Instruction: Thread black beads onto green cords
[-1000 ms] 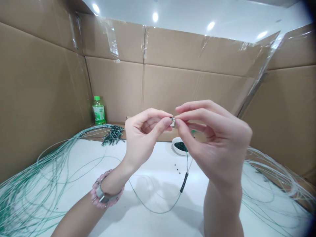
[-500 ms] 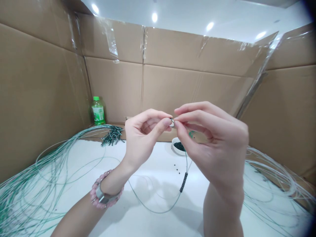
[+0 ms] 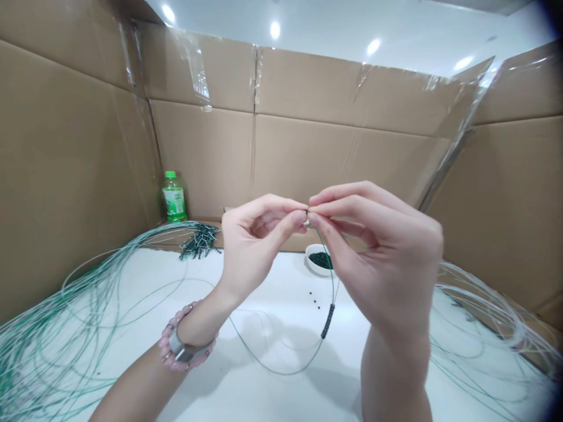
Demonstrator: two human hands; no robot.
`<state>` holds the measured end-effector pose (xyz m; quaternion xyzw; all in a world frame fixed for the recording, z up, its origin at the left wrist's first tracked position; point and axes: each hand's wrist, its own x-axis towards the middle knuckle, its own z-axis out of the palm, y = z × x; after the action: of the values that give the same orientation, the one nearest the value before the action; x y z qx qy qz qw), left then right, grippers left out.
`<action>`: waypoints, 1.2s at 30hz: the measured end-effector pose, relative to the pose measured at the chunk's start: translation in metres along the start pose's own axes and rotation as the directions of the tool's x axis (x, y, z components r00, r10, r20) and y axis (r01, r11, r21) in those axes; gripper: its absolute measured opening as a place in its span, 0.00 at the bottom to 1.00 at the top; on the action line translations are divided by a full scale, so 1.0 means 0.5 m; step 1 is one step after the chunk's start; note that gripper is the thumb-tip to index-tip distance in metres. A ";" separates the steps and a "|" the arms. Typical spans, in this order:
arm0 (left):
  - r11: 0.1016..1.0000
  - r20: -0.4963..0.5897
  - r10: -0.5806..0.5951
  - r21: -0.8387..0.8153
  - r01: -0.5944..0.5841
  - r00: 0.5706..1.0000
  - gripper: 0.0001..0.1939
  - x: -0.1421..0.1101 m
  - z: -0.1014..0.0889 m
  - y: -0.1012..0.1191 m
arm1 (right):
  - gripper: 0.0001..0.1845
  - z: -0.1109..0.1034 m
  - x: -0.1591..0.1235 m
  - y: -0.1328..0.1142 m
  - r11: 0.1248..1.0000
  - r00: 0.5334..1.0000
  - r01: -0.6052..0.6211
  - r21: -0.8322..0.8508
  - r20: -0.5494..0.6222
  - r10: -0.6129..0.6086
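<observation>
The picture is bright, and the light comes from four round ceiling lamps point(image 3: 275, 30), which look like white spots. Soft shadows fall on the white counter point(image 3: 272, 328). Clear tape point(image 3: 200, 73) gives small glare. The view bends strongly at the sides, the upper right corner is dark, and the far strands point(image 3: 48, 328) look a little blurred.

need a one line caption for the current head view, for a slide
Two hands pinch fingertips together above a strand of black beads, a white bowl behind.
</observation>
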<state>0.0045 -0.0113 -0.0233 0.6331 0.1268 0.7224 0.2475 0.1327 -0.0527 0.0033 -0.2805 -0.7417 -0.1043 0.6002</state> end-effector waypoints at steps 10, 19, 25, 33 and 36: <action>0.998 -0.021 0.015 -0.067 -0.017 1.000 0.03 0.004 -0.002 -0.005 | 0.12 0.004 -0.002 0.006 0.983 0.996 -0.083 0.165 -0.016 0.087; 0.999 -0.022 -0.010 -0.039 0.009 1.000 0.01 0.005 -0.005 -0.007 | 0.16 0.006 0.004 0.006 0.971 0.992 -0.125 0.204 -0.010 0.130; 0.991 -0.041 0.079 0.112 -0.074 0.996 0.02 0.005 -0.007 0.003 | 0.11 0.001 0.002 -0.005 0.984 0.990 -0.138 0.111 0.009 0.137; 0.988 -0.059 0.056 0.145 -0.047 0.997 0.04 0.011 -0.007 -0.016 | 0.11 -0.043 0.005 0.042 0.958 0.846 -0.268 -0.106 0.451 0.286; 0.989 -0.043 0.017 0.149 -0.010 0.999 0.03 0.005 -0.002 -0.023 | 0.03 -0.022 0.008 0.043 0.958 0.922 -0.277 0.074 0.303 0.243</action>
<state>0.0055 0.0001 -0.0270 0.6345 0.1817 0.7264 0.1917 0.1531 -0.0394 0.0062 -0.3537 -0.7827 0.0617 0.5084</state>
